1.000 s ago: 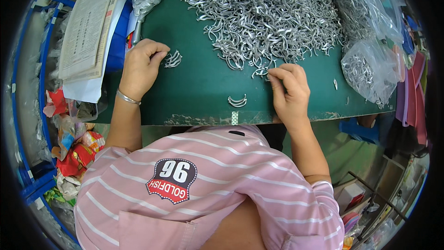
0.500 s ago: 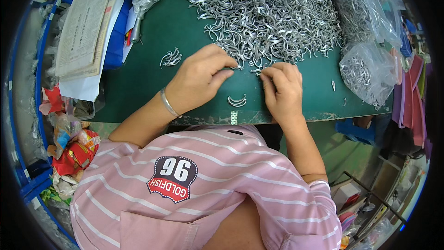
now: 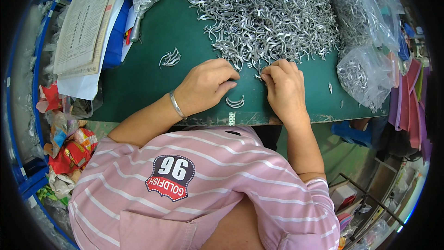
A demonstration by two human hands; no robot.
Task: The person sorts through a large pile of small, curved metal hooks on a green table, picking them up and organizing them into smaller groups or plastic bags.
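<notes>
A large heap of small curved silver metal pieces (image 3: 273, 14) covers the far middle of the green table (image 3: 148, 83). At the heap's near edge my right hand (image 3: 287, 88) has thumb and forefinger pinched together, with a small curved metal piece (image 3: 258, 77) at the tips. My left hand (image 3: 206, 84), wearing a bangle on its wrist, hovers just short of the heap. Its thumb and forefinger are apart, and nothing shows between them. A few curved metal pieces (image 3: 235, 103) lie nested between my hands near the table's front edge. Another small cluster of pieces (image 3: 170, 58) rests left of my left hand.
Clear plastic bags of metal pieces (image 3: 363, 74) stand along the right side. Papers (image 3: 83, 32) lie over a blue bin (image 3: 115, 41) on the left, beside a blue rack (image 3: 38, 60). Single metal pieces (image 3: 330, 88) lie near the right bag.
My left hand has drawn back from the heap's edge toward me. My right hand has shifted slightly nearer, its fingertips still pinched.
</notes>
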